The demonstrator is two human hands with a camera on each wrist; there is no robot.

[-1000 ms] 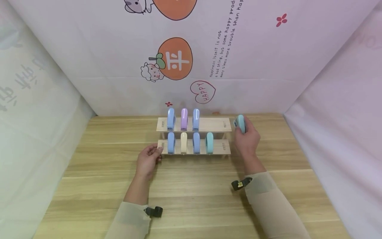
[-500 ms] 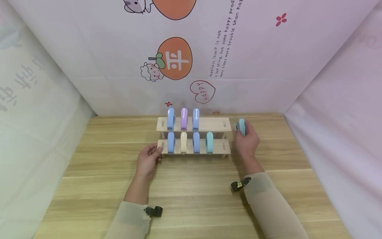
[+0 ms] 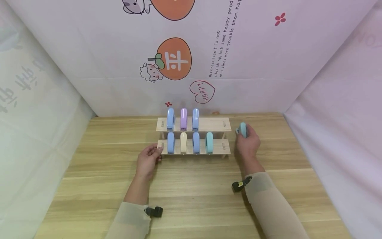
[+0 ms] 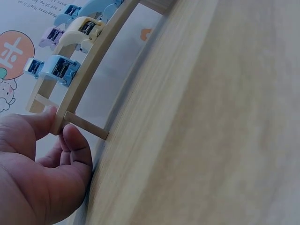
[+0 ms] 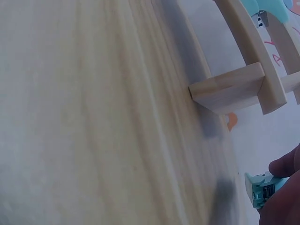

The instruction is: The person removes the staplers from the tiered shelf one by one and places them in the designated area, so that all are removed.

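Note:
A two-tier wooden rack (image 3: 213, 124) stands near the back of the table. My left hand (image 3: 148, 161) pinches the left end of its lower shelf between thumb and fingers, as the left wrist view shows close up. Right of the rack, my right hand (image 3: 248, 142) grips a teal stapler (image 3: 243, 129), whose front end shows at the edge of the right wrist view. On the upper shelf stand a blue stapler (image 3: 170, 118), a purple stapler (image 3: 183, 119) and another blue one. The lower shelf holds two blue staplers, a cream stapler (image 3: 183, 142) and a teal one at the right.
The wood-grain table (image 3: 191, 196) spreads in front of the rack and to both sides. A white printed cloth (image 3: 253, 66) rises behind the table, and white cloth also hangs at left and right.
My right hand has moved a little nearer to me with the teal stapler, which has come slightly lower in the head view. My left hand and the rack have stayed put.

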